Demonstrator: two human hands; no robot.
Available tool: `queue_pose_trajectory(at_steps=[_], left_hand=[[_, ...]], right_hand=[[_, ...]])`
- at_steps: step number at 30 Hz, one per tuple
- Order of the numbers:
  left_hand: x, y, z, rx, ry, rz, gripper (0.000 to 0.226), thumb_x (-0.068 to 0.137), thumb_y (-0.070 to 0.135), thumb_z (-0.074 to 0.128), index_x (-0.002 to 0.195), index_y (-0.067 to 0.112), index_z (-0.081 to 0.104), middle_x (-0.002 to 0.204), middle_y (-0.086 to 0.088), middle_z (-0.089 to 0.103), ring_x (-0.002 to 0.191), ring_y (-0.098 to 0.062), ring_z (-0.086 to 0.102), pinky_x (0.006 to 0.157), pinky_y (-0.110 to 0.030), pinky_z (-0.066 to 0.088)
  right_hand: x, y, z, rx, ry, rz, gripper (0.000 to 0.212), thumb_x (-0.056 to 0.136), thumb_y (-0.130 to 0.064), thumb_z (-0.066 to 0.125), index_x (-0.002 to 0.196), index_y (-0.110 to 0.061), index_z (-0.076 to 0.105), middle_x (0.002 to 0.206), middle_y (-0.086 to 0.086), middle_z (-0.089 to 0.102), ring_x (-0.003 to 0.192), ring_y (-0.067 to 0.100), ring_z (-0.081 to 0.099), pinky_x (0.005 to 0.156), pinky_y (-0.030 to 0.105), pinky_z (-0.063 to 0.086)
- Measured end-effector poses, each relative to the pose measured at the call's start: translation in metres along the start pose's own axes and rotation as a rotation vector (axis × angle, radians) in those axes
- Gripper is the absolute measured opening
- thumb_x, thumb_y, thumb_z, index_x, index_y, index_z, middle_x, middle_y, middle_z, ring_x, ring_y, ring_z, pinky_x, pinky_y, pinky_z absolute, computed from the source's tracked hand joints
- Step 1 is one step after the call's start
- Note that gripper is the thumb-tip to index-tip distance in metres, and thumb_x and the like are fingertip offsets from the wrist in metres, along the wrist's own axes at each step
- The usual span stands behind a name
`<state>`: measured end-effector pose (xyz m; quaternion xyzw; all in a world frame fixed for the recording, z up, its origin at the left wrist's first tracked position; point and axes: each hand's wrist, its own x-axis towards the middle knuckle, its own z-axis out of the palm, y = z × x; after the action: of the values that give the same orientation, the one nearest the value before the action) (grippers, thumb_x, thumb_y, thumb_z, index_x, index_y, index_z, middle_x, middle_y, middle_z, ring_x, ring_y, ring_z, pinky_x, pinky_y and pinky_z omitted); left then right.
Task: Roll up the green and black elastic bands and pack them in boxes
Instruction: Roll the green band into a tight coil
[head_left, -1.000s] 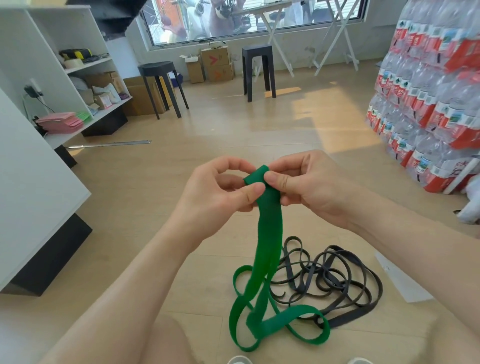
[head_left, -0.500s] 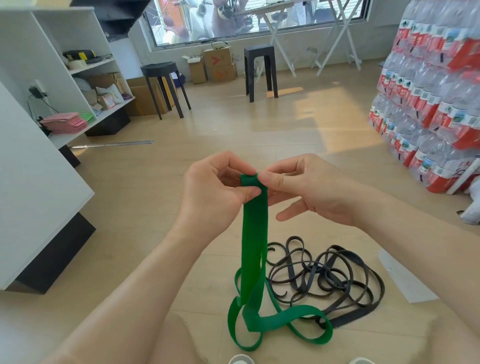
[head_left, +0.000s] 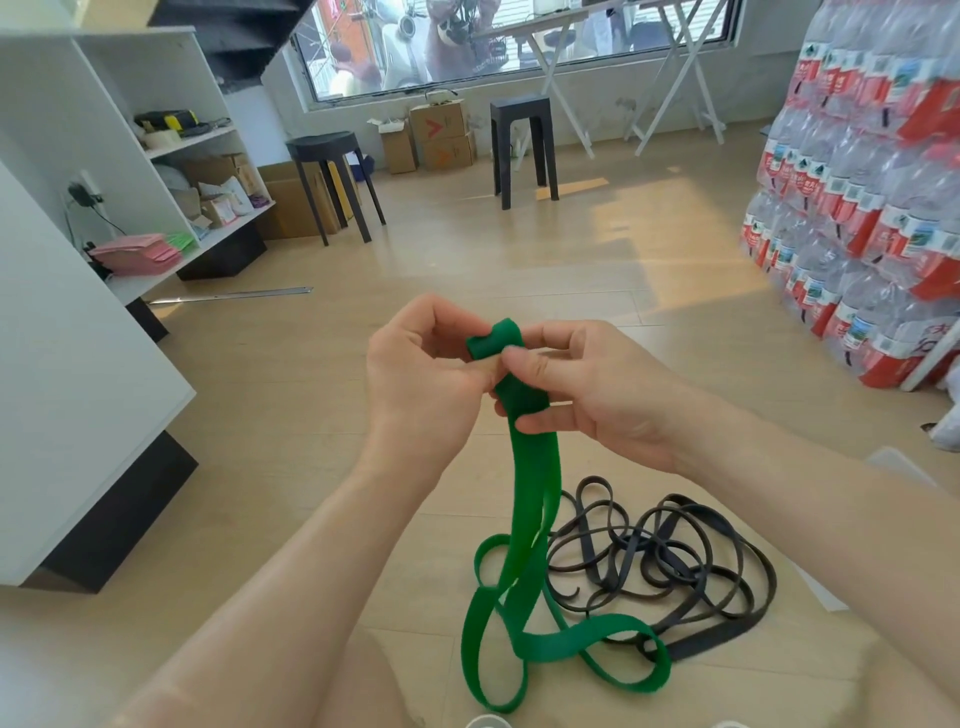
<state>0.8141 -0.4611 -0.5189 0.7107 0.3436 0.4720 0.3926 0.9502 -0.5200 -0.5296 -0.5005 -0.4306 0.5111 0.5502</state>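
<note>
A wide green elastic band (head_left: 532, 499) hangs from both my hands down to the wooden floor, where its lower part lies in loose loops. Its top end is folded over into a small first turn between my fingertips. My left hand (head_left: 421, 384) pinches that folded end from the left. My right hand (head_left: 587, 395) pinches it from the right, thumb on the front and one finger under the hanging strip. A thin black elastic band (head_left: 675, 566) lies tangled in a pile on the floor just right of the green loops.
A white cabinet (head_left: 78, 395) stands close on the left. Stacked packs of water bottles (head_left: 872, 208) fill the right side. Two black stools (head_left: 332, 182) and cardboard boxes (head_left: 441, 135) stand farther back under the window. A white sheet (head_left: 893, 467) lies on the floor at right.
The top end of the green band has been folded over into a small turn. Both hands stay pinched on it; the right hand's fingers have shifted lower on the strip.
</note>
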Motion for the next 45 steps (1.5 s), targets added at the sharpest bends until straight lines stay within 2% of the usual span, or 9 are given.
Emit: queue_pose_trajectory(at_steps=[7, 13, 16, 23, 25, 28, 33, 36, 45], left_hand=[[0.001, -0.003, 0.000, 0.091, -0.089, 0.130, 0.031, 0.067, -0.008, 0.078, 0.072, 0.013, 0.056, 0.077, -0.005, 0.064, 0.075, -0.013, 0.062, 0.061, -0.027, 0.057], [0.004, 0.000, -0.020, -0.085, -0.504, -0.040, 0.040, 0.063, -0.001, 0.083, 0.091, 0.017, 0.061, 0.108, -0.002, 0.067, 0.100, -0.032, 0.059, 0.075, -0.043, 0.058], [0.004, 0.003, -0.024, -0.182, -0.627, -0.064, 0.035, 0.068, 0.003, 0.079, 0.092, 0.014, 0.056, 0.107, -0.008, 0.070, 0.089, -0.037, 0.064, 0.074, -0.044, 0.057], [0.002, 0.012, -0.020, -0.269, -0.409, -0.048, 0.025, 0.060, 0.008, 0.074, 0.079, 0.007, 0.059, 0.076, -0.018, 0.072, 0.059, -0.026, 0.064, 0.052, -0.025, 0.051], [0.004, 0.011, -0.020, -0.259, -0.350, -0.059, 0.025, 0.059, 0.011, 0.075, 0.078, 0.009, 0.060, 0.071, -0.011, 0.072, 0.058, -0.018, 0.063, 0.052, -0.022, 0.048], [0.006, 0.009, -0.022, -0.251, -0.309, -0.073, 0.026, 0.058, 0.012, 0.076, 0.079, 0.010, 0.061, 0.069, -0.007, 0.072, 0.057, -0.015, 0.063, 0.054, -0.021, 0.048], [0.009, 0.009, -0.028, -0.213, -0.297, -0.055, 0.029, 0.055, 0.008, 0.078, 0.078, 0.011, 0.061, 0.082, -0.012, 0.074, 0.075, -0.028, 0.071, 0.062, -0.025, 0.055], [0.009, 0.009, -0.027, -0.080, -0.342, 0.018, 0.033, 0.057, -0.007, 0.081, 0.076, 0.013, 0.062, 0.083, -0.008, 0.074, 0.077, -0.031, 0.070, 0.069, -0.034, 0.060], [0.007, 0.006, -0.021, 0.181, -0.465, 0.104, 0.040, 0.058, -0.010, 0.083, 0.073, 0.020, 0.062, 0.087, -0.012, 0.071, 0.073, -0.034, 0.064, 0.066, -0.040, 0.057]], right_hand=[[-0.001, -0.008, -0.001, -0.067, 0.047, -0.031, 0.031, 0.089, -0.032, 0.064, 0.111, -0.011, 0.060, 0.088, 0.013, 0.074, 0.077, 0.024, 0.071, 0.059, 0.027, 0.055], [-0.006, -0.013, -0.017, -0.039, -0.031, 0.007, 0.038, 0.078, -0.025, 0.067, 0.106, -0.017, 0.043, 0.087, 0.017, 0.071, 0.073, 0.028, 0.068, 0.064, 0.037, 0.052], [-0.007, -0.013, -0.018, -0.024, -0.126, 0.013, 0.038, 0.078, -0.022, 0.065, 0.106, -0.016, 0.040, 0.079, 0.014, 0.069, 0.069, 0.028, 0.067, 0.068, 0.041, 0.049], [-0.009, -0.016, -0.020, 0.076, -0.383, 0.142, 0.040, 0.084, -0.016, 0.064, 0.121, -0.017, 0.048, 0.101, 0.011, 0.068, 0.096, 0.028, 0.066, 0.072, 0.034, 0.053], [-0.009, -0.011, -0.016, -0.207, -0.335, 0.086, 0.052, 0.077, -0.016, 0.075, 0.123, -0.025, 0.052, 0.114, 0.009, 0.067, 0.100, 0.022, 0.068, 0.078, 0.036, 0.056], [-0.007, -0.005, 0.000, -0.618, -0.100, -0.156, 0.045, 0.075, -0.023, 0.082, 0.116, -0.033, 0.063, 0.102, -0.003, 0.070, 0.086, 0.007, 0.067, 0.085, 0.036, 0.057], [-0.011, -0.023, -0.008, -0.575, -0.141, -0.117, 0.030, 0.081, -0.009, 0.074, 0.108, -0.023, 0.069, 0.082, -0.007, 0.073, 0.070, 0.007, 0.068, 0.057, 0.018, 0.052], [-0.010, -0.024, -0.014, -0.485, -0.209, -0.024, 0.025, 0.082, -0.006, 0.073, 0.103, -0.018, 0.069, 0.079, -0.001, 0.067, 0.069, 0.008, 0.065, 0.059, 0.019, 0.052], [-0.009, -0.014, -0.005, -0.468, -0.068, 0.016, 0.047, 0.077, -0.053, 0.064, 0.078, -0.006, 0.065, 0.062, 0.001, 0.060, 0.057, 0.012, 0.058, 0.051, 0.021, 0.041]])
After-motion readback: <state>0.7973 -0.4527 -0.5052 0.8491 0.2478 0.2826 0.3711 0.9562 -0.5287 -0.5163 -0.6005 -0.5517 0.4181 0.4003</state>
